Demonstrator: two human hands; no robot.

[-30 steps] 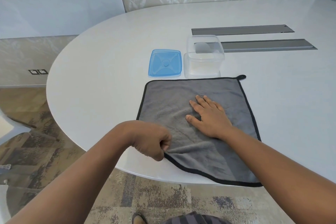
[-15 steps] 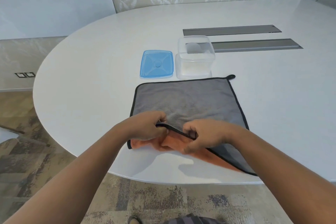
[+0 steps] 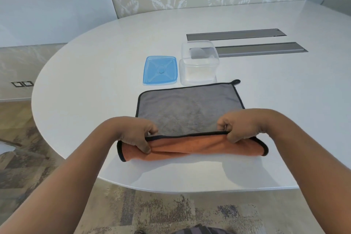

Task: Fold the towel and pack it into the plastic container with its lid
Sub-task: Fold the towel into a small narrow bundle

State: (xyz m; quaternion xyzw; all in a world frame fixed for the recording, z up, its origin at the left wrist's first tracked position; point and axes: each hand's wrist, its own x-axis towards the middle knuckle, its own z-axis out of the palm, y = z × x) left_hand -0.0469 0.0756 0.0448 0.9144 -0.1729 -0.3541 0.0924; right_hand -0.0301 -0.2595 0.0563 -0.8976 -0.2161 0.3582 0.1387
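Since half a second ago, both hands have slid apart along the towel's near hem, lifting it so the orange underside shows

Left hand and right hand each pinch the black-edged hem of the towel, stretched between them, evidently to carry it away over the grey half for a first fold; just beyond the towel's far edge, the blue lid and open plastic container wait side by side on the white table
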